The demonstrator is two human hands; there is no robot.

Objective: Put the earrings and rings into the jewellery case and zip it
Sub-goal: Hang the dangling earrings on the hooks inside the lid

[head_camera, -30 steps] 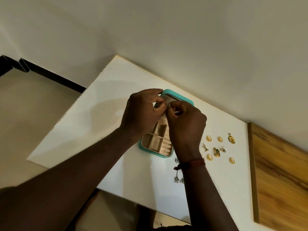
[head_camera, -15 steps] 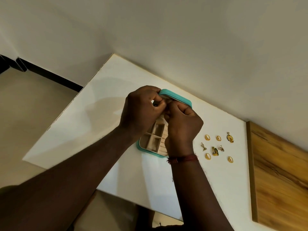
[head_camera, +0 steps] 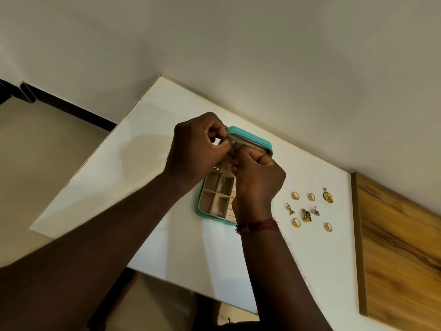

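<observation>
A teal jewellery case point(head_camera: 248, 137) lies open on the white table point(head_camera: 143, 144), its beige compartments point(head_camera: 217, 194) showing below my hands. My left hand point(head_camera: 198, 146) and my right hand point(head_camera: 257, 177) meet over the raised lid, and their fingertips pinch a small silvery earring point(head_camera: 232, 141) against the lid's inner panel. Several gold rings point(head_camera: 296, 195) and earrings point(head_camera: 306, 215) lie loose on the table to the right of the case. A gold pendant-like earring point(head_camera: 328, 195) lies furthest right.
A wooden board point(head_camera: 401, 247) borders the table on the right. A plain wall point(head_camera: 262, 56) stands behind the table. The floor point(head_camera: 35, 151) lies to the left past the table's edge.
Both hands have shifted slightly up towards the lid. My right forearm now covers the silvery earrings that lay below the case a second ago.
</observation>
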